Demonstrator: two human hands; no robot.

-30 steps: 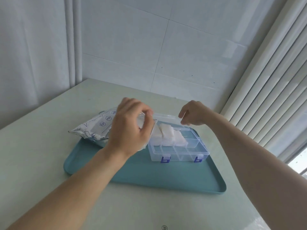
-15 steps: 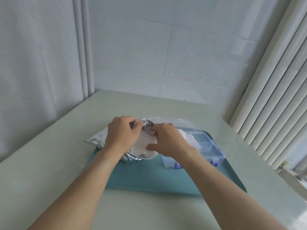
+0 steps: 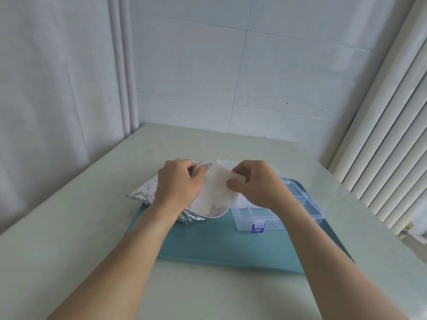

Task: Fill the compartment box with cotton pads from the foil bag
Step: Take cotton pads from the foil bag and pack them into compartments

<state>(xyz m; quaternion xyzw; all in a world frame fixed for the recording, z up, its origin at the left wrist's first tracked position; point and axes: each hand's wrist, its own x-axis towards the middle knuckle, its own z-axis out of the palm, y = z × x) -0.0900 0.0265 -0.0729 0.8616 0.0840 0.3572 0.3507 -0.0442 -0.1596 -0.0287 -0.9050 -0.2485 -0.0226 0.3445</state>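
Note:
The foil bag lies on its side at the left of the teal tray, its round mouth facing me with white pads inside. My left hand grips the bag's upper rim. My right hand pinches a white cotton pad between thumb and fingers, just above the bag's mouth. The clear compartment box with blue latches stands open on the tray to the right, partly hidden behind my right hand and wrist; some white pads show in its left part.
The tray sits on a pale green table in a corner. A white curtain hangs at the left, a tiled wall stands behind, and vertical blinds run along the right.
My right hand went from the box to the bag's mouth and has lifted a cotton pad out of it. My left hand still holds the bag's rim. The view has shifted.

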